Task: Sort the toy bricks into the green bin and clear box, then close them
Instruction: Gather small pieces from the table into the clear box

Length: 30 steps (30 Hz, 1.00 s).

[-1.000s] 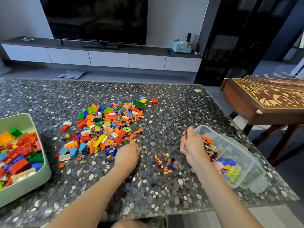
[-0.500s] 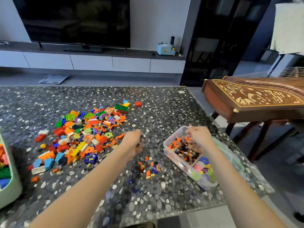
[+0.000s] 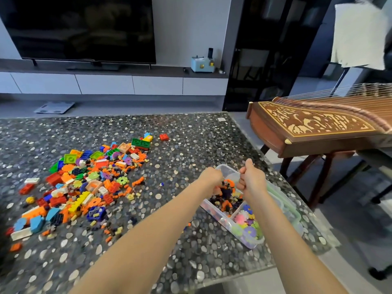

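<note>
Both hands are over the far compartment of the clear box [image 3: 224,222], which sits at the right edge of the counter [image 3: 191,145], towards the front right corner. The left hand [image 3: 211,178] points down into the box with its fingers out of sight, so I can't tell if it's gripping anything. The right hand [image 3: 252,177] is curled into a fist, thumb up, and I can't see what's inside it, if anything.

Handling-wise, the toy bricks [image 3: 91,181] look like hard, light plastic. I'd pinch the big ones by the sides. The tiny bits are fiddly and better scooped in bunches. The box looks thin-walled and light, so it'll probably skate on that glossy top. I'd hold it by the rim on the long sides.

Counts:
- One box with two compartments. The far one has orange and dark small pieces, the near one flower-shaped ones.
- One lid [image 3: 294,211], I think, on the box's right side.
- One main pile in the middle-left of the counter, way too many to count.
- One red brick [image 3: 164,137] lying apart behind the pile.
- The green bin isn't in view.
</note>
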### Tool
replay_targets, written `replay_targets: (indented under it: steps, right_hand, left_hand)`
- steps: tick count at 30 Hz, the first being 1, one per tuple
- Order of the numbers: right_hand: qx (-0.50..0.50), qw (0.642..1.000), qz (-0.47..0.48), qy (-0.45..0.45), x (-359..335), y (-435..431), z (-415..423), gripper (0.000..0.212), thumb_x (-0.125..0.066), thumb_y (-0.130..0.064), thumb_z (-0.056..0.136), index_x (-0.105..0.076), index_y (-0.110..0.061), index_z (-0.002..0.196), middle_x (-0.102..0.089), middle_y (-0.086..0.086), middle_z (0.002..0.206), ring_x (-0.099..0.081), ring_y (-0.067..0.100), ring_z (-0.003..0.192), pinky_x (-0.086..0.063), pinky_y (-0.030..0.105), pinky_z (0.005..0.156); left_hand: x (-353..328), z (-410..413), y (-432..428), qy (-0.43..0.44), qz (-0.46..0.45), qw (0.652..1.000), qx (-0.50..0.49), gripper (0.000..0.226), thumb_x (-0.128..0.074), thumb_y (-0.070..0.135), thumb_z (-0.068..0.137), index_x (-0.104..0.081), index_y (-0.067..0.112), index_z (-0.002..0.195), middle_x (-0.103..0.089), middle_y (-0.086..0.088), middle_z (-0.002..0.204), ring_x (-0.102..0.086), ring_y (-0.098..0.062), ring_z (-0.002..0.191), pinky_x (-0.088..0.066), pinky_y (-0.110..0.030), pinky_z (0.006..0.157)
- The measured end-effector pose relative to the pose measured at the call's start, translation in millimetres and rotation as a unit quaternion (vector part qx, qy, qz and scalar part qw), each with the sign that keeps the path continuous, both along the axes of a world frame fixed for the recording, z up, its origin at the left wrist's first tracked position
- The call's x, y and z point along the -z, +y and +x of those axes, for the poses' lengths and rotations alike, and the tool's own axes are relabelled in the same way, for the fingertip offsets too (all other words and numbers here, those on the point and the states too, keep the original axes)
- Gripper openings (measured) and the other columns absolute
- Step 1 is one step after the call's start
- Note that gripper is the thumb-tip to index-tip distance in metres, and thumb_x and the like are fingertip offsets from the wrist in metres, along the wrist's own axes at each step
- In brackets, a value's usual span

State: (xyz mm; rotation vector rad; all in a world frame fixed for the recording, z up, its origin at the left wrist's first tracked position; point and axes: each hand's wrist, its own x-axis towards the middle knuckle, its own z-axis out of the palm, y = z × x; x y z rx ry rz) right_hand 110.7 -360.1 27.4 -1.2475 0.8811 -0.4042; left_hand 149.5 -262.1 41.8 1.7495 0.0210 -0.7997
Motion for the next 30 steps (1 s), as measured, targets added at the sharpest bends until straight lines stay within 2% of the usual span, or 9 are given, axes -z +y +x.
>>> replay_targets:
  steps: [4,7,11,14,16,18,22,25,30]
  right_hand:
    - [-0.028,1.000,-0.010,-0.010,-3,-1,-6,0.047,-0.035,-0.037,0.102,-0.049,-0.009,0.067,-0.029,0.001,0.049,-0.024,0.014,0.042,-0.021,0.026,0.043]
    - [-0.046,0.999,-0.005,-0.026,-4,6,-5,0.044,-0.036,-0.034,0.102,-0.052,-0.007,0.071,-0.033,0.001,0.054,-0.027,0.013,0.045,-0.024,0.025,0.044]
    - [-0.081,0.995,-0.021,-0.050,-11,27,-9,0.038,-0.041,-0.027,0.102,-0.058,-0.007,0.074,-0.039,0.001,0.055,-0.032,0.010,0.042,-0.028,0.024,0.044]
    - [-0.143,0.982,-0.074,-0.095,-8,61,-25,0.030,-0.046,-0.019,0.099,-0.065,-0.007,0.078,-0.055,0.003,0.063,-0.049,0.012,0.051,-0.043,0.025,0.052]
    - [-0.228,0.948,-0.198,-0.103,9,91,-40,0.026,-0.047,-0.022,0.098,-0.068,-0.013,0.085,-0.066,0.000,0.080,-0.060,0.012,0.073,-0.049,0.025,0.069]
    - [-0.318,0.860,-0.394,-0.065,35,112,-50,0.030,-0.045,-0.034,0.098,-0.068,-0.015,0.104,-0.067,-0.001,0.109,-0.058,0.008,0.103,-0.042,0.019,0.089]
    - [-0.367,0.672,-0.635,0.102,87,144,-50,0.090,0.000,-0.070,0.087,-0.040,-0.012,0.142,-0.038,0.010,0.149,-0.029,0.027,0.140,-0.021,0.039,0.117]
    - [-0.335,0.668,-0.638,0.185,100,160,-41,0.106,0.019,-0.073,0.078,-0.031,-0.010,0.147,-0.033,0.017,0.150,-0.026,0.035,0.141,-0.017,0.048,0.116]
    - [-0.428,0.646,-0.614,0.152,96,185,-24,0.092,0.011,-0.068,0.082,-0.007,-0.011,0.152,-0.005,0.010,0.159,0.001,0.026,0.147,0.003,0.039,0.119]
  left_hand:
    - [-7,6,6,-0.006,0.012,1.000,0.018,0.027,-0.036,0.012,0.099,-0.045,0.010,0.074,-0.047,-0.006,0.079,-0.052,-0.023,0.071,-0.047,-0.033,0.073]
    - [-12,8,19,0.000,0.009,0.999,0.037,0.016,-0.041,0.013,0.099,-0.052,0.003,0.106,-0.053,-0.014,0.114,-0.058,-0.026,0.100,-0.051,-0.034,0.079]
    - [-14,7,50,-0.073,-0.039,0.996,-0.019,0.020,-0.045,0.012,0.096,-0.062,0.001,0.096,-0.062,-0.009,0.083,-0.059,-0.015,0.061,-0.052,-0.020,0.051]
    - [-1,-4,93,-0.207,0.036,0.976,-0.062,0.030,-0.042,0.019,0.098,-0.062,0.010,0.077,-0.064,-0.004,0.069,-0.058,-0.014,0.056,-0.043,-0.018,0.046]
    - [17,-19,133,-0.318,0.131,0.938,-0.053,0.033,-0.042,0.024,0.098,-0.063,0.007,0.078,-0.065,-0.007,0.070,-0.056,-0.016,0.058,-0.041,-0.024,0.051]
    - [43,-33,168,-0.424,0.231,0.876,-0.006,0.029,-0.047,0.022,0.096,-0.066,0.006,0.081,-0.066,-0.009,0.077,-0.058,-0.019,0.067,-0.044,-0.028,0.063]
    - [91,-46,236,-0.524,0.405,0.748,0.050,0.026,-0.056,0.026,0.089,-0.074,0.014,0.103,-0.069,-0.007,0.112,-0.064,-0.028,0.105,-0.048,-0.040,0.094]
    - [108,-56,262,-0.445,0.502,0.739,0.065,0.054,-0.025,0.046,0.094,-0.064,0.020,0.121,-0.060,-0.011,0.128,-0.055,-0.034,0.120,-0.037,-0.047,0.099]
    - [110,-57,258,-0.411,0.482,0.764,0.118,0.067,-0.007,0.046,0.099,-0.057,0.013,0.129,-0.053,-0.013,0.136,-0.043,-0.035,0.130,-0.030,-0.047,0.105]
